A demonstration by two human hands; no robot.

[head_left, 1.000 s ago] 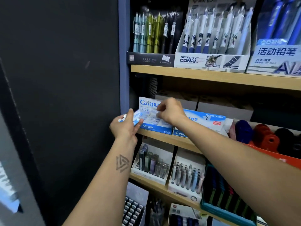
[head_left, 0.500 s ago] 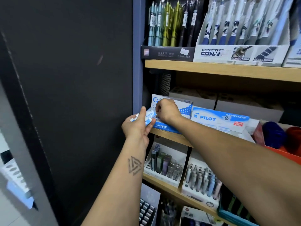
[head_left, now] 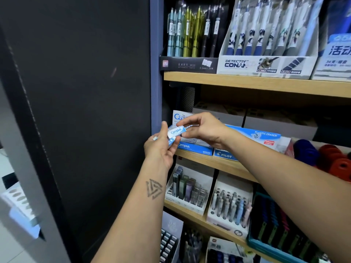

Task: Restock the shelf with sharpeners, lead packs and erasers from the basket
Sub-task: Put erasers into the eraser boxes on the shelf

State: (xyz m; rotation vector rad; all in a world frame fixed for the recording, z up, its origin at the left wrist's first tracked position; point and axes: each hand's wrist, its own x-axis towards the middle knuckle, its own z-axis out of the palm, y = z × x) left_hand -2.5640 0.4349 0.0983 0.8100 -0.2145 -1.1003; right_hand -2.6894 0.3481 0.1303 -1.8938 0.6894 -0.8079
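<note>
Your left hand (head_left: 161,149) holds small Campus erasers (head_left: 175,132), flat rectangular blocks in glossy blue-and-white paper sleeves, just in front of the middle shelf (head_left: 210,162). The thumb lies up along their left side and the curled fingers (head_left: 173,147) cup them from below. Your right hand (head_left: 204,128) reaches over from the right; its forefinger and thumb pinch the right end of the top eraser, and the other fingers curl loosely behind.

The shelf is a smooth, pale wooden board. On it, behind your hands, sits the Campus box (head_left: 193,148), printed blue-and-white card with its flap up, touching a Pilot box (head_left: 252,135) of the same make to its right. Farther right lie round blue and red sharpeners (head_left: 321,158) of matt plastic. On the shelf below stand slim, boxy lead packs (head_left: 187,188) in a white card tray. Left of the shelving is a flat, dark panel (head_left: 85,92).
</note>
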